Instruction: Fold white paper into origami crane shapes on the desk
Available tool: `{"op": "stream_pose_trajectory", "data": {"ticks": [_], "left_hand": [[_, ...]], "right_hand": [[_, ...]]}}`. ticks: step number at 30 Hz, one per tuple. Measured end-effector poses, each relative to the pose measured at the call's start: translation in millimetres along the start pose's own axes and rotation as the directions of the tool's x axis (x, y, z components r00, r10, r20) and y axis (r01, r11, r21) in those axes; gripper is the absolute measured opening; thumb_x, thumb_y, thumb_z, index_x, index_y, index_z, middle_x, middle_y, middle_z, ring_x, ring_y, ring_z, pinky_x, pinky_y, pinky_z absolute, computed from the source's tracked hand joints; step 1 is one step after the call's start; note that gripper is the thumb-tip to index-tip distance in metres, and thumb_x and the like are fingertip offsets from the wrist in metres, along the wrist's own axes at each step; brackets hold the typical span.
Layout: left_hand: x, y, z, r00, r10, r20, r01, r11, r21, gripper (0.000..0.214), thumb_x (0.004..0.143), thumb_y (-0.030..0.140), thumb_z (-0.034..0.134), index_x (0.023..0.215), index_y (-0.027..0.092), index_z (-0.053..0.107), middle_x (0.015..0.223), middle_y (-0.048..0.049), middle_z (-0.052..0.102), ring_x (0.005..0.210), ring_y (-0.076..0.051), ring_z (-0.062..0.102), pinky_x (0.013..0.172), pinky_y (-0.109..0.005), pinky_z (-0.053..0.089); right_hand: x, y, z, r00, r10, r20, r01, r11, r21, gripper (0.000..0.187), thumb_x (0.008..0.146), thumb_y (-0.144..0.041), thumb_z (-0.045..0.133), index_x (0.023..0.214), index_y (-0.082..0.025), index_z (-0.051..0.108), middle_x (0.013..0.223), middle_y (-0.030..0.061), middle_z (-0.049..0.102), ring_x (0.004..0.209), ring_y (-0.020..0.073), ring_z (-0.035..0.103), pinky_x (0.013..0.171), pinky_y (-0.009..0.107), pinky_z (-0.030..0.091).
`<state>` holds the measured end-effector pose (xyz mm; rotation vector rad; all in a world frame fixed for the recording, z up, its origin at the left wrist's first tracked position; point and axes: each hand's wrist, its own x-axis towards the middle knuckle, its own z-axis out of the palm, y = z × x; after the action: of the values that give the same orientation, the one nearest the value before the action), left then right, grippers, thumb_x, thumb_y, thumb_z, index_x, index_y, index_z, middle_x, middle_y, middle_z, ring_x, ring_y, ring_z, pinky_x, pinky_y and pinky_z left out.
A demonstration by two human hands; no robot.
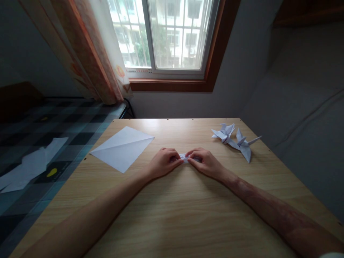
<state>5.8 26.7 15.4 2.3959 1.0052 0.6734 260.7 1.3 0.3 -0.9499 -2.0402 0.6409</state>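
A small piece of folded white paper (184,157) lies low over the middle of the table, pinched between both hands. My left hand (166,161) has its thumb and fingers closed on the paper's left end. The right end is gripped by my right hand (202,162), thumb in front and fingers behind. Most of the paper is hidden by the fingers, so its full shape cannot be made out.
A creased square sheet (122,148) rests on the table's left side. Folded paper cranes (243,145) stand at the back right of the wooden table (166,215). Torn or cut paper (33,166) lies on the checked bed (67,118) at left. A window (174,36) is behind.
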Motion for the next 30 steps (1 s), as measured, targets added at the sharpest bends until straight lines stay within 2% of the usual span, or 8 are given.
{"op": "stream_pose_trajectory", "data": {"ticks": [5, 9, 15, 21, 26, 30], "left_hand": [[1, 5, -8.3, 0.996, -0.084, 0.027, 0.084, 0.996, 0.009, 0.036, 0.101, 0.046, 0.067, 0.080, 0.018, 0.077, 0.077, -0.0024, 0.073, 0.069, -0.015, 0.061, 0.071, -0.028, 0.044], [4, 10, -13.5, 0.986, -0.150, 0.073, 0.149, 0.989, 0.017, 0.036, 0.097, 0.046, 0.068, 0.077, 0.018, 0.077, 0.075, -0.0020, 0.073, 0.067, -0.016, 0.060, 0.065, -0.027, 0.039], [6, 13, -15.2, 0.973, -0.210, 0.096, 0.202, 0.976, 0.085, 0.038, 0.096, 0.049, 0.069, 0.073, 0.019, 0.074, 0.071, -0.0004, 0.070, 0.065, -0.015, 0.058, 0.066, -0.029, 0.038], [5, 10, -15.5, 0.979, -0.170, 0.110, 0.159, 0.982, 0.101, 0.038, 0.099, 0.047, 0.066, 0.075, 0.019, 0.074, 0.071, -0.0004, 0.070, 0.066, -0.016, 0.058, 0.070, -0.029, 0.040], [3, 9, -6.3, 0.992, -0.112, 0.056, 0.114, 0.993, -0.024, 0.030, 0.096, 0.048, 0.074, 0.088, 0.020, 0.082, 0.082, -0.0023, 0.075, 0.075, -0.016, 0.064, 0.075, -0.027, 0.044], [3, 10, 3.9, 0.992, -0.119, 0.035, 0.121, 0.990, -0.075, 0.031, 0.096, 0.049, 0.074, 0.091, 0.021, 0.085, 0.083, -0.0027, 0.074, 0.075, -0.016, 0.063, 0.073, -0.028, 0.043]], "right_hand": [[1, 1, 1, 0.998, 0.053, -0.025, -0.053, 0.999, 0.005, 0.016, 0.096, -0.022, 0.075, 0.080, -0.022, 0.075, 0.104, 0.0072, 0.084, 0.095, 0.0244, 0.076, 0.092, 0.040, 0.057], [0, 3, 2, 0.997, 0.065, -0.048, -0.065, 0.998, 0.005, 0.017, 0.094, -0.021, 0.077, 0.078, -0.022, 0.073, 0.105, 0.0069, 0.084, 0.099, 0.0253, 0.075, 0.094, 0.041, 0.055], [-1, 7, 4, 0.993, 0.098, -0.057, -0.098, 0.995, 0.014, 0.020, 0.092, -0.021, 0.080, 0.075, -0.022, 0.070, 0.102, 0.0055, 0.083, 0.097, 0.0245, 0.075, 0.092, 0.040, 0.054], [1, 8, 4, 0.994, 0.098, -0.048, -0.098, 0.995, 0.008, 0.017, 0.092, -0.021, 0.081, 0.077, -0.022, 0.073, 0.096, 0.0051, 0.082, 0.093, 0.0241, 0.074, 0.091, 0.039, 0.054], [0, 12, 4, 0.996, 0.078, -0.047, -0.078, 0.997, 0.003, 0.013, 0.093, -0.021, 0.082, 0.082, -0.022, 0.076, 0.098, 0.0055, 0.082, 0.095, 0.0242, 0.074, 0.092, 0.039, 0.053], [0, 14, 4, 0.996, 0.077, -0.036, -0.076, 0.997, 0.007, 0.011, 0.094, -0.022, 0.082, 0.084, -0.022, 0.078, 0.099, 0.0051, 0.082, 0.097, 0.0239, 0.074, 0.094, 0.038, 0.052]]}}
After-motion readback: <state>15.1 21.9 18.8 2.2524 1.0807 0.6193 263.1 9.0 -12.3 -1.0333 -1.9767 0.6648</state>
